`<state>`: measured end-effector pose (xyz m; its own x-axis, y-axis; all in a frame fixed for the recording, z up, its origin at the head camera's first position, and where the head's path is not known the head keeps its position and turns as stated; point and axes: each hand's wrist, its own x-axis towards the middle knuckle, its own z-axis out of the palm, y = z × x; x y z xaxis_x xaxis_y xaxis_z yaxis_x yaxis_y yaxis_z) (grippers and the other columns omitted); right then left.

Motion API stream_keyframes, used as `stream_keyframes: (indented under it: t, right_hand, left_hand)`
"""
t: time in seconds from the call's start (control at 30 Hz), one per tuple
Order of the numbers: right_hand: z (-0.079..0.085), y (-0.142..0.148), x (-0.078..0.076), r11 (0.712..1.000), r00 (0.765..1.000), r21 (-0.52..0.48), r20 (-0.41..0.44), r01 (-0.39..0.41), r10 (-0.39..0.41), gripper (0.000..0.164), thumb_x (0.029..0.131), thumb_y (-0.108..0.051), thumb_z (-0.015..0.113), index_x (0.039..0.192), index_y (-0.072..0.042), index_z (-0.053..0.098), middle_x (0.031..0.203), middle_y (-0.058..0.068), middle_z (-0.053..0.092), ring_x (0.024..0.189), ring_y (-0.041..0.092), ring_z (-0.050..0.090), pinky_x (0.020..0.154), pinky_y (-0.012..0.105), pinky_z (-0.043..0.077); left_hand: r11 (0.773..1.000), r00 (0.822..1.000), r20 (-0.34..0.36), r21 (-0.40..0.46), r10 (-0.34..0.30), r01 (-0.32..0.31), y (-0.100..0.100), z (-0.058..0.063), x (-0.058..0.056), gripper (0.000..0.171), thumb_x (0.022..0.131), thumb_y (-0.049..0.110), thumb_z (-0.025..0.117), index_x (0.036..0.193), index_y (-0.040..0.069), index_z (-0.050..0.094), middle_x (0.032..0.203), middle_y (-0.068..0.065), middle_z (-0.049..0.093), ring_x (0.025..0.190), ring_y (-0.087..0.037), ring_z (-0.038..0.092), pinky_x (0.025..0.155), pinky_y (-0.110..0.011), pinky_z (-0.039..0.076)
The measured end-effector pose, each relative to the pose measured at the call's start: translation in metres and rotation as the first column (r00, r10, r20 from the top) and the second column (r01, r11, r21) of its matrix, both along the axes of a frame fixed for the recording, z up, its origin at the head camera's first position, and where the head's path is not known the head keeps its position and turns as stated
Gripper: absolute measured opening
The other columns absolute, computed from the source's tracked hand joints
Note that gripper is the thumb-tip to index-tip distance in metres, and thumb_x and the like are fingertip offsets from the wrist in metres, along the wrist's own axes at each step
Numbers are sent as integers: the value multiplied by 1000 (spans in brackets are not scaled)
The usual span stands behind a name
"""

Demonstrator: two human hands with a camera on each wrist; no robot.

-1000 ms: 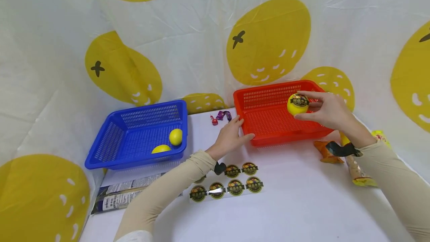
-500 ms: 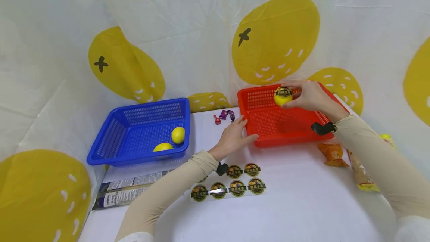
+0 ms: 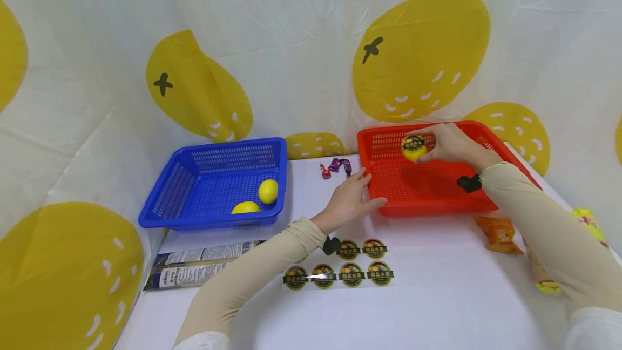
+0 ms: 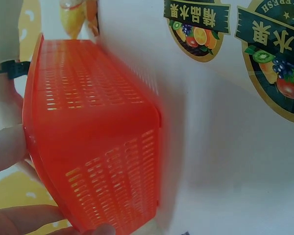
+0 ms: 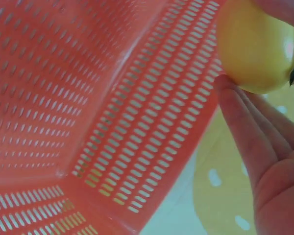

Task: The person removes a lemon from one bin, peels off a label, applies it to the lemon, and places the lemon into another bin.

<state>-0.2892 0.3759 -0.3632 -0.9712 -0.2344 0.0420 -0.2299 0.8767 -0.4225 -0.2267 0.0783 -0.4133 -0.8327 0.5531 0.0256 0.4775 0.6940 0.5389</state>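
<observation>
Now shifted to ten o'clock over the red basket [image 3: 432, 210], the labelled yellow fruit [image 3: 413, 149], pinched by the right hand [image 3: 454, 146], remains unplaced, while the left hand [image 3: 347, 202], spread, touches the basket at nine o'clock.

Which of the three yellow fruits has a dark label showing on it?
The yellow fruit held in the right hand: its dark label faces the head camera. The two others, in the blue basket, show no label.

2 beige sleeves [image 3: 257, 266], black wrist pieces [image 3: 470, 183]
</observation>
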Motion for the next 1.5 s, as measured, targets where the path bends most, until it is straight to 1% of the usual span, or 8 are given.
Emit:
stream_keyframes:
  t: [0.2, 0.37, 0.53, 0.73, 1.1, 1.23, 1.33, 1.5]
  right_hand:
    - [-12, 3, -8, 998, 1000, 55, -14, -27, 28, 67, 74, -26, 93, 135, -17, 68, 114, 15, 74, 96, 30, 68, 69, 32, 56]
    - [-25, 5, -14, 994, 998, 96, -4, -59, 59, 66, 72, -25, 94, 133, -16, 69, 104, 11, 77, 89, 26, 68, 65, 30, 52]
    - [-38, 11, -19, 988, 997, 129, -4, -80, 81, 68, 70, -26, 96, 132, -17, 70, 95, 6, 76, 83, 22, 65, 64, 30, 50]
    - [-43, 12, -23, 982, 995, 157, 1, -103, 104, 66, 69, -25, 96, 130, -18, 71, 83, 2, 72, 72, 18, 55, 62, 30, 45]
    - [-45, 5, -25, 973, 983, 163, 113, -163, 146, 65, 70, -21, 96, 129, -11, 71, 102, 9, 73, 75, 21, 54, 66, 32, 48]
    - [-47, 4, -26, 968, 980, 177, 119, -177, 157, 65, 69, -21, 96, 127, -9, 71, 114, 14, 74, 90, 26, 62, 82, 45, 59]
    - [-49, 4, -27, 967, 980, 181, 121, -180, 160, 65, 69, -23, 96, 127, -9, 71, 117, 16, 74, 102, 31, 65, 94, 54, 57]
    - [-50, 5, -28, 967, 981, 186, 123, -173, 152, 71, 68, -26, 96, 131, -7, 69, 119, 18, 74, 105, 32, 66, 95, 56, 56]
  left_hand:
    - [1000, 1000, 0, -6, -3, 3, 0, 2, 1, 76, 98, 48, 64, 156, 5, 41, 170, -10, 28, 154, -29, 36, 125, -44, 35]
    - [1000, 1000, 18, -2, -2, 2, 0, 2, 2, 76, 98, 48, 63, 157, 5, 39, 171, -10, 26, 155, -29, 35, 125, -44, 34]
    - [1000, 1000, 4, -13, -3, 3, 2, 0, 3, 76, 99, 48, 63, 156, 6, 40, 171, -10, 26, 154, -29, 36, 125, -43, 35]
    - [1000, 1000, -4, -8, -5, 5, 1, 1, 4, 75, 98, 48, 63, 156, 5, 40, 170, -11, 27, 154, -30, 36, 125, -44, 35]
    - [1000, 1000, 2, -10, -3, 3, -1, 4, 2, 76, 98, 49, 63, 156, 6, 40, 170, -9, 27, 155, -28, 35, 125, -42, 34]
    - [1000, 1000, 2, -16, 3, -3, -1, 4, 2, 76, 98, 50, 63, 156, 6, 40, 170, -9, 27, 155, -27, 35, 125, -41, 34]
    - [1000, 1000, 7, -21, 5, -4, -1, 4, 2, 76, 98, 50, 63, 156, 7, 40, 171, -8, 26, 155, -27, 35, 125, -41, 34]
    - [1000, 1000, 4, -26, 6, -6, 0, 2, 1, 75, 98, 49, 63, 156, 7, 41, 170, -8, 27, 154, -27, 36, 125, -41, 35]
